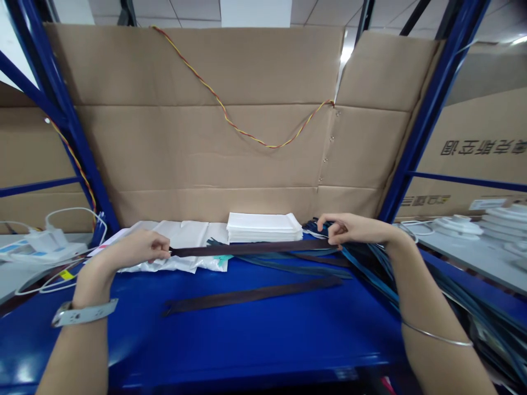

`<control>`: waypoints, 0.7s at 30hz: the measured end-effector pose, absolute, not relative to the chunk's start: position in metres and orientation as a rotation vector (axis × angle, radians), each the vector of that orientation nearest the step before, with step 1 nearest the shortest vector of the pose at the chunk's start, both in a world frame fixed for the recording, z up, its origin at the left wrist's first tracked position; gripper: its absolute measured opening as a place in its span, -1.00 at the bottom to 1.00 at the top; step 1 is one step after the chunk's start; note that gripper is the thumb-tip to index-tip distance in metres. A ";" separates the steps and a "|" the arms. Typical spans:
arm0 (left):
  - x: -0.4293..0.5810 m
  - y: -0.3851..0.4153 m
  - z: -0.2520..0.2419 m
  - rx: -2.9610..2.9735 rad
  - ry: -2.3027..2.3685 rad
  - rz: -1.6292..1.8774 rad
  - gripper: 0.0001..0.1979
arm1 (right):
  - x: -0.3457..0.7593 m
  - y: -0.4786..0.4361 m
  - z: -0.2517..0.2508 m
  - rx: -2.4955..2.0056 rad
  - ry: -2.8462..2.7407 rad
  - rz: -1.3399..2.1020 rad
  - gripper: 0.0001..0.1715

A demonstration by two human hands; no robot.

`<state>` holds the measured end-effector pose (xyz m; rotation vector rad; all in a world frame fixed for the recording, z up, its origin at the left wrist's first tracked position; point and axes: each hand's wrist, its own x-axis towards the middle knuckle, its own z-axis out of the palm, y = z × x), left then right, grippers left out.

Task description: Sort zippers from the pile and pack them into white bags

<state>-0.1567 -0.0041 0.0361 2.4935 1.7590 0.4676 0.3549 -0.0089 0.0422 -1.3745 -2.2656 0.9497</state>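
Nearest the camera: two bare forearms, left one [76, 356] wearing a pale-strapped watch [93, 312], right one [432, 307] a thin metal bangle [437, 336]. Going left to right: left hand [138, 249] is closed in a pinch, fingertips on the left end of a dark brown strip [251, 248]. Strip runs nearly straight and level between both hands, in front of white plastic packets [181, 236] and a white stack [263, 229]. Looks like fabric tape: probably light, limp, slightly smooth, hard to damage; likely folds if pushed, so best held by both ends with light tension. Left tip looks narrower and darker, detail too small to tell. Second dark strip [255, 296] lies flat on the blue tabletop [255, 345], nearer the camera, apart from the fingers. Teal strips [288, 266] lie behind it. Right hand [356, 227] has thumb and fingers narrowed at the held strip's right end; exact contact partly hidden. Loose bundle of blue-green strips [473, 304] sits beyond the right forearm.
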 end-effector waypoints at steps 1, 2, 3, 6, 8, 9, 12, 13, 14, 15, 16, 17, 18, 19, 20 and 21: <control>-0.157 -0.007 0.039 2.458 1.741 0.369 -0.75 | 0.356 -0.013 0.044 -1.405 -2.271 0.969 -0.54; -0.156 -0.009 0.041 2.418 1.716 0.257 -0.76 | 0.357 -0.017 0.046 -1.436 -2.284 0.986 -0.50; -0.155 -0.011 0.043 2.377 1.687 0.145 -0.77 | 0.358 -0.021 0.047 -1.463 -2.298 0.997 -0.45; -0.153 -0.016 0.043 2.319 1.595 -0.080 -0.76 | 0.361 -0.024 0.048 -1.513 -2.320 0.999 -0.33; -0.153 -0.017 0.040 2.310 1.547 -0.142 -0.75 | 0.361 -0.021 0.047 -1.513 -2.311 0.974 -0.31; -0.152 -0.016 0.039 2.310 1.531 -0.146 -0.74 | 0.360 -0.018 0.045 -1.503 -2.309 0.952 -0.31; -0.147 -0.011 0.035 2.363 1.502 -0.057 -0.69 | 0.342 -0.003 0.037 -1.425 -2.331 0.828 -0.37; -0.142 -0.006 0.034 2.405 1.497 -0.004 -0.67 | 0.332 0.003 0.032 -1.389 -2.342 0.763 -0.42; -0.136 -0.001 0.033 2.455 1.496 0.060 -0.66 | 0.320 0.009 0.025 -1.350 -2.351 0.688 -0.48; -0.130 0.006 0.031 2.506 1.499 0.128 -0.67 | 0.306 0.015 0.018 -1.309 -2.356 0.615 -0.54; -0.122 0.014 0.029 2.556 1.510 0.202 -0.68 | 0.291 0.020 0.009 -1.272 -2.361 0.537 -0.61; -0.114 0.023 0.025 2.598 1.535 0.285 -0.71 | 0.276 0.024 0.000 -1.240 -2.373 0.464 -0.66; -0.106 0.033 0.019 2.627 1.568 0.378 -0.73 | 0.262 0.028 -0.010 -1.217 -2.401 0.408 -0.69; -0.098 0.042 0.013 2.637 1.614 0.471 -0.75 | 0.250 0.031 -0.020 -1.215 -2.450 0.357 -0.71; -0.092 0.050 0.006 2.632 1.660 0.552 -0.76 | 0.239 0.033 -0.029 -1.221 -2.480 0.282 -0.72; -0.086 0.058 -0.002 2.618 1.695 0.611 -0.76 | 0.230 0.033 -0.037 -1.226 -2.501 0.211 -0.73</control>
